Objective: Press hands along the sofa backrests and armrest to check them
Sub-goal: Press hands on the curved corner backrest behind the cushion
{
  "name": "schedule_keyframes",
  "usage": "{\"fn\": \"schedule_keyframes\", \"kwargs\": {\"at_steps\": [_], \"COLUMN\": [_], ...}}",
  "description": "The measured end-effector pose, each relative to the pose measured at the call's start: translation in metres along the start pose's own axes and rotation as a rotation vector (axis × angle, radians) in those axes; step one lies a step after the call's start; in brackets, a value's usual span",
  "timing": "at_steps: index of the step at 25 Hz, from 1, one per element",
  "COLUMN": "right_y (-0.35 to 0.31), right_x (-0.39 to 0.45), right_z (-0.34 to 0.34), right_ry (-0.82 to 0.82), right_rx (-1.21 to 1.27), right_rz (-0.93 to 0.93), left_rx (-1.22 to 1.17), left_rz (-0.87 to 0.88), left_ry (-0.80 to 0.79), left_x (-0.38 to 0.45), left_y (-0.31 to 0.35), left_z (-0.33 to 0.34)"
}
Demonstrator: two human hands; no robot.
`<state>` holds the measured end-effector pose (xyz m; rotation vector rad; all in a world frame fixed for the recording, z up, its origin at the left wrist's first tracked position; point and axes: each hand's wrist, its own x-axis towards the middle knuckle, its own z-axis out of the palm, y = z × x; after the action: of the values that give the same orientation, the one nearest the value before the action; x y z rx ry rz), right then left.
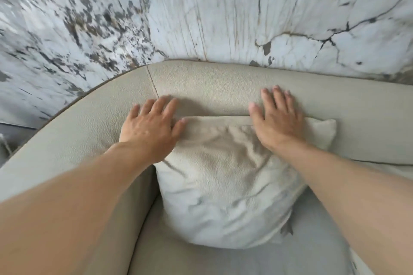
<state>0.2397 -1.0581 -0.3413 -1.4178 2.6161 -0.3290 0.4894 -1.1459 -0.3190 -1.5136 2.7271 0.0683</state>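
Beige backrest (pixel 223 87) under flat left hand (pixel 152 127), right hand (pixel 277 118).

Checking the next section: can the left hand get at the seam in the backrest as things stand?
Probably yes. The left hand lies flat on the backrest, its fingertips right below the seam, and nothing lies between them. The cushion sits lower, out of that path.
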Motion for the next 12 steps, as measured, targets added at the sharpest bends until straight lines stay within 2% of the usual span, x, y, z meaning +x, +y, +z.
{"fn": "schedule_keyframes", "kwargs": {"at_steps": [3, 6, 12], "right_y": [-0.003, -0.015, -0.068], "right_x": [-0.039, -0.090, -0.177], "right_z": [-0.026, -0.053, -0.125], "right_ry": [-0.124, -0.188, -0.164], "right_rx": [-0.010, -0.102, -0.232], "right_rz": [0.016, -0.004, -0.057], "left_rx": [-0.014, 0.131, 0.210], "left_rz": [0.006, 0.082, 0.101], "left_ry": [-0.173, -0.265, -0.218], "left_x": [-0.040, -0.078, -0.158], "left_y": [-0.003, -0.014, -0.067], "left_z": [-0.026, -0.063, -0.151]}}
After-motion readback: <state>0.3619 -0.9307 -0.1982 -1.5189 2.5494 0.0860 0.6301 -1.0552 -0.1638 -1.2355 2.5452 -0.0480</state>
